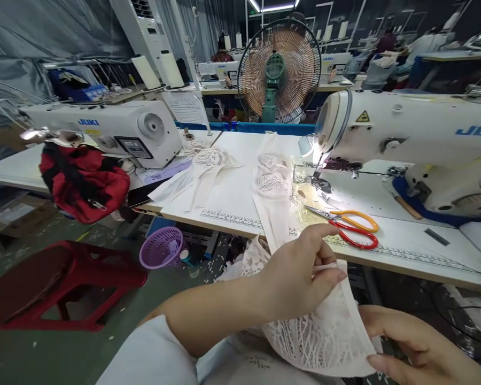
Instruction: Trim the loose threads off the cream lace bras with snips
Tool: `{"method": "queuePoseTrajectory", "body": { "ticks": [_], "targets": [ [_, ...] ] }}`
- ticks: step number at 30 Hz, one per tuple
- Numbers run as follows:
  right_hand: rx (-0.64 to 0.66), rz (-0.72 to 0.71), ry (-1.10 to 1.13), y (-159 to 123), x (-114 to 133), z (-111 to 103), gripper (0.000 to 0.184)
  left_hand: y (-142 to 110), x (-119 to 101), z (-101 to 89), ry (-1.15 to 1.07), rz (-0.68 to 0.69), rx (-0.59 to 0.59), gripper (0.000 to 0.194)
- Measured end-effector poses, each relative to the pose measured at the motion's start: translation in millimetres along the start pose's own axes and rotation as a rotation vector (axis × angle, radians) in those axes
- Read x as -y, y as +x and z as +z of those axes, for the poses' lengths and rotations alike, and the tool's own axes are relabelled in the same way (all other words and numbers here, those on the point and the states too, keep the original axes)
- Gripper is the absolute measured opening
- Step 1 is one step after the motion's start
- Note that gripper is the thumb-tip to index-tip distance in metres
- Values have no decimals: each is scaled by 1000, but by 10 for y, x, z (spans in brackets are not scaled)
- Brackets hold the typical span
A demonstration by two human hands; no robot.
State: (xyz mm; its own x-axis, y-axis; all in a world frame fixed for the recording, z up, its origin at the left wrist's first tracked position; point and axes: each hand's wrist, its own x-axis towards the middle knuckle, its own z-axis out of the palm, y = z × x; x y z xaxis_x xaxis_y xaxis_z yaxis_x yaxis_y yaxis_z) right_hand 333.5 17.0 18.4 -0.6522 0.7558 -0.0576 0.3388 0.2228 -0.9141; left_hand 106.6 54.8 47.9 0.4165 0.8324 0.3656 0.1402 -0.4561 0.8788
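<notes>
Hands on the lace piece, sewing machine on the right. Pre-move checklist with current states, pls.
1. Left hand grip on lace piece: ok, pinches its upper edge.
2. Right hand grip: ok, holds the lower right edge.
3. Right-hand sewing machine, needle area lit: ok, brightly.
4. Needle threaded: cannot tell, too small.
5. Scissors put away: not ok, on the table close to the left hand.
6. Left hand clear of the scissor handles: cannot tell, they overlap in view.
</notes>
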Motion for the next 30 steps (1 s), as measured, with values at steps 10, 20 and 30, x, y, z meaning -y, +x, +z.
{"method": "queuePoseTrajectory", "body": {
  "ticks": [10,20,30],
  "targets": [
    [-402,-154,1,382,338,-139,10,59,-64,100,143,81,64,42],
    [-417,-225,360,576,205,-30,14,48,-15,33,-116,-185,10,17],
    [-487,-248,368,722,206,104,15,113,-37,-26,-297,-411,18,21]
  ]
}}
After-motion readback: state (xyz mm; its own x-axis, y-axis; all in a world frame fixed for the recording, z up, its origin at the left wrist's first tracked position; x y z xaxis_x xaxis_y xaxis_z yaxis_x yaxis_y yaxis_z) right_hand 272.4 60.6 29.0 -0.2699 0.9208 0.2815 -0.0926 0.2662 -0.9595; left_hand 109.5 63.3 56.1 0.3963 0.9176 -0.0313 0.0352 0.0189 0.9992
